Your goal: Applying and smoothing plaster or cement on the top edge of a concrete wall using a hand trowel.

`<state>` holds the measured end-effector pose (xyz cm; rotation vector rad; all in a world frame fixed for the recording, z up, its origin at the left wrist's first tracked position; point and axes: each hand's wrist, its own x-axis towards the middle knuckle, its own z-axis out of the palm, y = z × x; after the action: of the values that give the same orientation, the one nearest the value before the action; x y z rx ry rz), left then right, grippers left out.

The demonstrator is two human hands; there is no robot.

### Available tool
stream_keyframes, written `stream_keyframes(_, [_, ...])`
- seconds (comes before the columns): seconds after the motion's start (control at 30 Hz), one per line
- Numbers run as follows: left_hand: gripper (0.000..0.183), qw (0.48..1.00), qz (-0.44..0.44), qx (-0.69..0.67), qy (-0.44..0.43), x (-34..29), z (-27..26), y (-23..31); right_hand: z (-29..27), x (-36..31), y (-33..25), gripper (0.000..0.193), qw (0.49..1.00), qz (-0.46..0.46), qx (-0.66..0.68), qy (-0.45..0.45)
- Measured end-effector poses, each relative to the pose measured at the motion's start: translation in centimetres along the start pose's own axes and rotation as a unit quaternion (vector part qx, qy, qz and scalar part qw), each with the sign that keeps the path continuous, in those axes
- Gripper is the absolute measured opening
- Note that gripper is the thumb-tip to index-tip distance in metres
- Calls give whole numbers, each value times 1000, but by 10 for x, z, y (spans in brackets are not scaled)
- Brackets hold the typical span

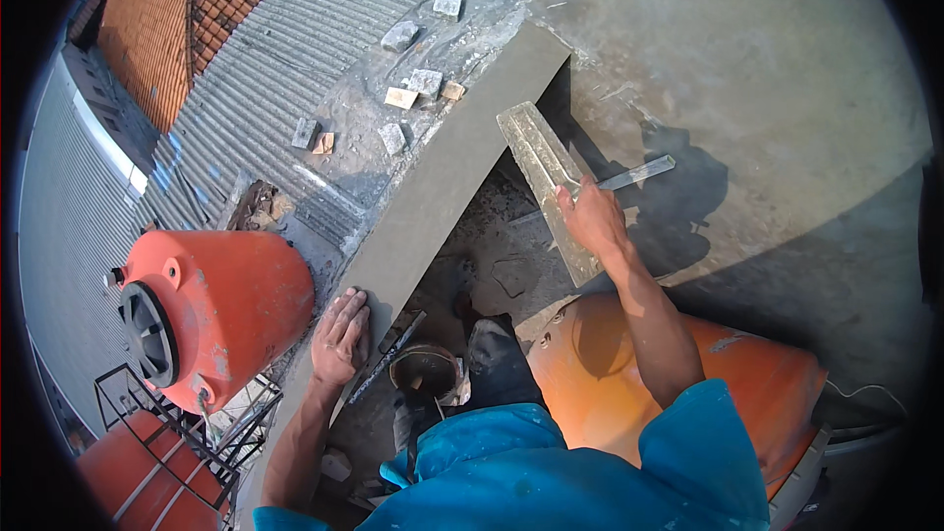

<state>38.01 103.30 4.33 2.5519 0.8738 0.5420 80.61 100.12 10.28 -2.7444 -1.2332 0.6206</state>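
Observation:
My left hand (340,336) lies with its fingers flat on the smooth grey cement top of a low wall (447,162). My right hand (595,221) is wrapped round the grip of a long plastering float (539,152), whose face is crusted with cement. The float is held over the gap beside the wall. A narrow metal bar (639,173) crosses behind the float and my right hand; I cannot tell whether the hand touches it. Below my left hand, a long thin tool (390,352) leans near the wall, and a dark bucket (425,371) stands by my legs.
An orange water tank (216,310) with a black lid stands beyond the wall on the left, over a metal frame (187,442). Another orange tank (669,374) lies at my right. Broken blocks (425,84) are scattered beside corrugated roofing (285,69). A grey concrete surface (777,49) spreads at upper right.

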Motion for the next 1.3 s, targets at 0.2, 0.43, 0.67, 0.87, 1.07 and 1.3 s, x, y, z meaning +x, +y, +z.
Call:
stream_keyframes(0.2, [25,1000,5,-13,11,10,0,5,-33,74,-37,51,998,13,-57,13])
stream_keyframes(0.43, [26,1000,-16,-12,8,-1,-5,2,-22,21,-12,50,999,-1,-38,-5])
stream_keyframes(0.67, [28,999,2,-30,-13,6,2,4,-44,85,-21,47,996,37,-80,13])
stream_keyframes(0.87, [29,1000,-8,4,-8,-1,-4,0,-38,61,-3,49,998,-14,-55,41])
stream_keyframes(1.07, [32,1000,4,-1,-11,8,0,2,-31,69,-1,49,995,0,-101,14])
stream_keyframes(1.3, [32,1000,-4,0,3,-3,-2,-1,-33,33,-6,47,998,10,-60,11])
